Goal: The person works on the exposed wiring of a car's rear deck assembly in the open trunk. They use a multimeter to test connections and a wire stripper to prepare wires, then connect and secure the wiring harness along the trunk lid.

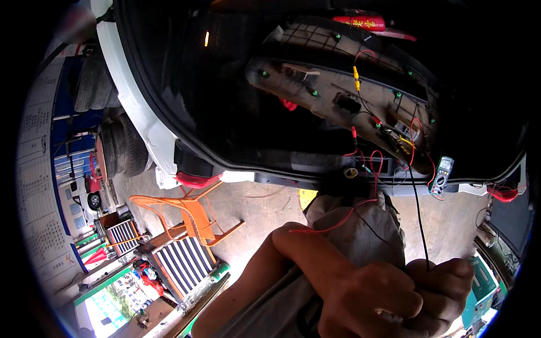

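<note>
- Black wire (420, 225): right of the frame's centre, its lower stretch meeting the right hand (442, 287) at lower right.
- Long axis: nearly upright in the frame, leaning slightly right toward the foot. Looked fairly straight, so probably under light tension.
- Upper end: lost among wiring by the lower-right end of the upturned trim panel (324, 101) with green clips (315, 93), in the car's boot.
- Bearing from the grip: the wire's visible length ran up and slightly left. Any pull or feed would likely turn on that line.
- Right hand: fingers clenched around the wire, which vanished into the top of the fist.
- Left hand (369, 301): just beside the right, fingers curled. Could not tell whether it grasped the wire too.
- Nearer hand: the right, by contact; the left lay close on its left side.
- Multimeter (444, 173): above the fists, right of the wire, near the boot's edge.
- Thin red wire (338, 225): left of the black one, over grey cloth (349, 213) toward the left elbow (282, 236); well apart from the right fist, though a possible snag for the left arm.
</note>
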Demonstrator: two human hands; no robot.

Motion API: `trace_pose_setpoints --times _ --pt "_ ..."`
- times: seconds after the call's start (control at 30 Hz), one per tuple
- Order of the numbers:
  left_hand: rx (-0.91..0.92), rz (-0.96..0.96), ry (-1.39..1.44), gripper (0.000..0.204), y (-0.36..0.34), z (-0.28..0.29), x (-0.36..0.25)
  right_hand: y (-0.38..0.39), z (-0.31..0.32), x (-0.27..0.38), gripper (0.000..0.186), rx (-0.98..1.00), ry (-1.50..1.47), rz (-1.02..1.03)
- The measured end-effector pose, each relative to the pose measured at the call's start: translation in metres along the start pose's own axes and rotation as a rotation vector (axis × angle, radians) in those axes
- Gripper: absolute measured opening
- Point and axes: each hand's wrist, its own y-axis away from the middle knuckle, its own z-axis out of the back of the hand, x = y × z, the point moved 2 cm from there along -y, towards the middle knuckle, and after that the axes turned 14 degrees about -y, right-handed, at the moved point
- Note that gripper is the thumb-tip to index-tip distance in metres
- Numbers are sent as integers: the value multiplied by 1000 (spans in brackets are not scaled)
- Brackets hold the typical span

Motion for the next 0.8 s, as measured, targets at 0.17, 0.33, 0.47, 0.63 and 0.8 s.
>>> trace_pose_setpoints --times 0.17,0.33,0.47,0.63,0.8 --pt "134 -61 26 19 -2 12 7 5 -9 -2 29 -94 67 -4" --pt "193 -15 -16 18 -5 16 5 8 -11 -2 30 -131 104 -5" --pt "191 -13 -42 16 -6 13 5 3 -5 -3 30 -133 91 2" --pt "207 7 -37 15 -4 17 5 6 0 -3 31 -50 3 -68" --pt "205 7 -64 14 -4 22 2 -3 -6 3 30 -47 -42 -186"
